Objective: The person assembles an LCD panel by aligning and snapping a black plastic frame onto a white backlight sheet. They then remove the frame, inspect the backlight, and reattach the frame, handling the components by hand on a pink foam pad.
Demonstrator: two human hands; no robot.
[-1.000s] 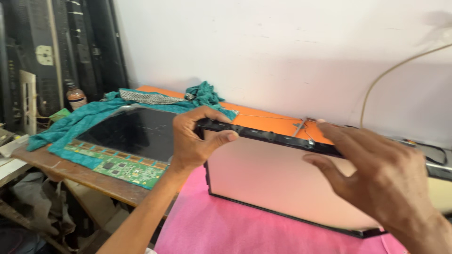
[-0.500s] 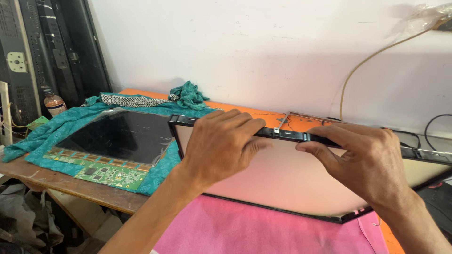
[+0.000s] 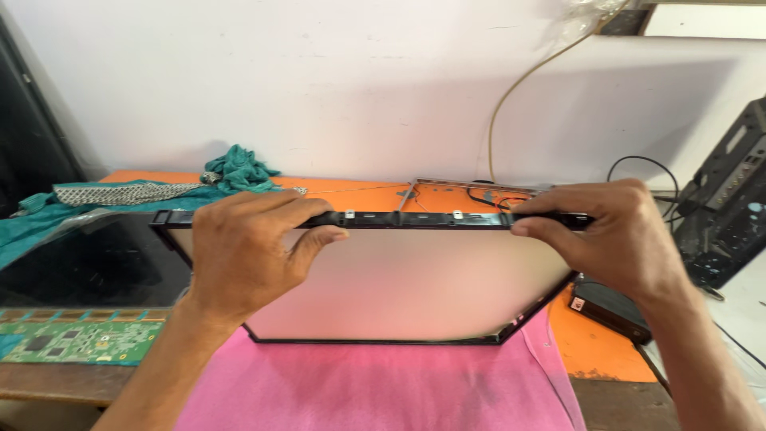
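A flat display panel (image 3: 399,283) with a white face and thin black frame stands tilted on its lower edge on a pink cloth (image 3: 383,387). My left hand (image 3: 243,251) grips the panel's top edge near its left end, fingers over the black rim. My right hand (image 3: 614,235) pinches the same top edge near the right end. Both hands hold the panel upright between them.
A dark glass panel (image 3: 88,263) and a green circuit board (image 3: 76,339) lie on a teal cloth at left. A black box (image 3: 610,307) sits on the orange table (image 3: 590,351) at right, with cables and black equipment (image 3: 730,199) beyond. A white wall stands close behind.
The view has swung right and centred on the panel. My left hand slid left along the top edge and my right hand now pinches the right end.
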